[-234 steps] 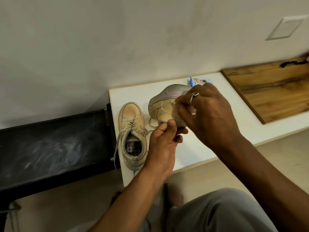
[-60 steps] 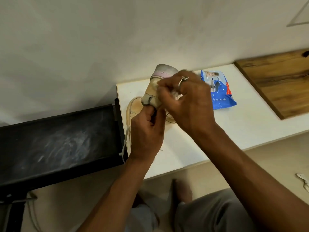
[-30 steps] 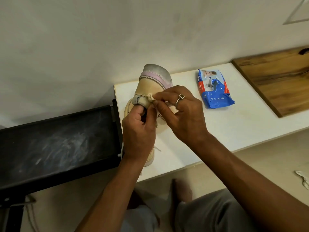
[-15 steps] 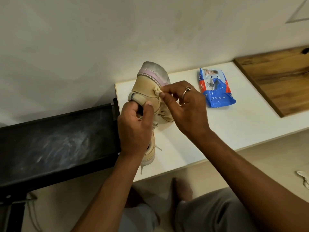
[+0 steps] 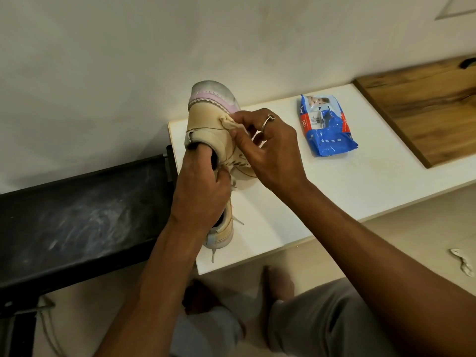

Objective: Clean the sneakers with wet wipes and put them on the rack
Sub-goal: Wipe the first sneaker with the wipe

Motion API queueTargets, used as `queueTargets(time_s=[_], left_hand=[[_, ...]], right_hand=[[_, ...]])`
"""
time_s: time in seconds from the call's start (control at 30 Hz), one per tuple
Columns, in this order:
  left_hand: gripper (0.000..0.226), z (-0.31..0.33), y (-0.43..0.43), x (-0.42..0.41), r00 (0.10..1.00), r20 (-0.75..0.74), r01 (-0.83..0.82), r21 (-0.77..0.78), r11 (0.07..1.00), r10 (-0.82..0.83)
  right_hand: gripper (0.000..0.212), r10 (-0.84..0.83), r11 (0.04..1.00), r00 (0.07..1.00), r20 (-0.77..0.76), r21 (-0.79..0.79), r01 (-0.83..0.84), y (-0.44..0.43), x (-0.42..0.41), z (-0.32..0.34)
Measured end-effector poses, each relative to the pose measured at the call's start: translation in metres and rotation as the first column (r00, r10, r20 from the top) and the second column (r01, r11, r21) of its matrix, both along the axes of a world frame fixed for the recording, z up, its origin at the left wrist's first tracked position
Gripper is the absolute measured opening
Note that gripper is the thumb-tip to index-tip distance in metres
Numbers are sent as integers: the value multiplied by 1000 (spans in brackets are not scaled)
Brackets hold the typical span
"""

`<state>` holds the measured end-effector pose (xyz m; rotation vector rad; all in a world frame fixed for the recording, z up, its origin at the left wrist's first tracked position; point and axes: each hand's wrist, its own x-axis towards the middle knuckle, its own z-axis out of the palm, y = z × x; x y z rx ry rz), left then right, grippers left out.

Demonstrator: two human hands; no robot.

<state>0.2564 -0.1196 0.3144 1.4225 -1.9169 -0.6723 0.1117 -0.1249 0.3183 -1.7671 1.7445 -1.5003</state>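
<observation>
A beige sneaker (image 5: 206, 119) with a pink stripe and grey sole is raised above the white shelf (image 5: 334, 191), heel toward me. My left hand (image 5: 201, 191) holds it with fingers inside the collar. My right hand (image 5: 268, 150), wearing a ring, pinches a soiled wet wipe (image 5: 230, 123) against the sneaker's side. The second beige sneaker (image 5: 222, 231) lies on the shelf under my left hand, mostly hidden. The blue wet wipes pack (image 5: 325, 127) lies on the shelf to the right.
A black rack (image 5: 77, 222) with dusty smears stands left of the shelf. A wooden board (image 5: 425, 112) lies at the shelf's right end. A crumpled used wipe (image 5: 462, 261) is on the floor at right. My knees are below.
The held sneaker has turned from sole-facing to heel-facing and risen slightly. My right hand moved the wipe from the heel tab up along the sneaker's side.
</observation>
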Motion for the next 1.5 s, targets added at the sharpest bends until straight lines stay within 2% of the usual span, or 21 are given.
queueTargets(time_s=[0.07, 0.17, 0.27, 0.33, 0.4, 0.47, 0.6, 0.67, 0.73, 0.83, 0.97, 1.07, 1.13, 1.2, 1.27, 1.37, 1.4, 1.5], left_hand=[[44, 0, 0, -1, 999, 50, -12, -23, 1000, 13], [30, 0, -2, 5, 999, 34, -40, 19, 999, 39], [20, -1, -5, 15, 996, 15, -88, 54, 995, 88], [22, 0, -6, 15, 996, -2, -92, 63, 994, 93], [28, 1, -6, 12, 996, -21, -84, 67, 994, 86], [28, 0, -6, 10, 996, -33, -85, 72, 994, 88], [23, -2, -6, 13, 994, -26, -99, 87, 991, 102], [26, -1, -7, 11, 994, -49, -91, 76, 993, 95], [26, -2, -6, 10, 994, -56, -89, 71, 994, 93], [21, -5, -7, 15, 993, -36, -108, 90, 990, 111], [28, -6, -8, 11, 992, -47, -112, 74, 991, 115], [25, -8, -7, 14, 992, -49, -111, 78, 991, 115], [23, -8, -7, 15, 993, -46, -104, 70, 992, 108], [23, -7, -8, 13, 993, -49, -101, 50, 994, 103], [22, -7, -7, 12, 993, -45, -103, 59, 993, 105], [20, -10, -7, 16, 992, -27, -118, 84, 990, 120], [21, -11, -7, 16, 993, -26, -117, 81, 990, 119], [28, -10, -7, 11, 993, -32, -107, 69, 992, 110]], right_hand=[[22, 11, 1000, 1000, 8, 6, -11, 0, -1, 1], [21, 76, 996, 997, 14, 38, -77, 4, 2, 1], [21, 162, 982, 983, -85, 112, -152, 10, 12, -6], [21, 132, 985, 988, -79, 120, -122, 7, 13, -7], [19, 41, 995, 999, 13, 96, -42, 3, 12, -6], [18, 24, 994, 999, 46, 101, -29, 6, 19, -4], [16, 99, 993, 994, -43, 70, -96, 10, 32, -5], [15, 12, 997, 999, 43, 78, -15, 1, 25, -4], [13, -8, 996, 995, 103, 91, -1, 2, 26, -5], [14, 113, 988, 993, 21, 107, -114, 11, 34, -7], [13, 3, 991, 994, 109, 133, -17, 3, 21, -10], [11, 109, 985, 993, 44, 134, -114, 12, 28, -11], [12, 112, 984, 994, 11, 139, -113, 11, 26, -12], [11, 38, 987, 996, 85, 150, -50, 5, 19, -11], [7, 48, 987, 993, 111, 148, -64, 8, 20, -10], [8, 158, 976, 987, -2, 150, -156, 14, 29, -12], [11, 127, 981, 992, -13, 147, -124, 11, 26, -14], [9, 18, 990, 995, 94, 138, -31, 3, 17, -14]])
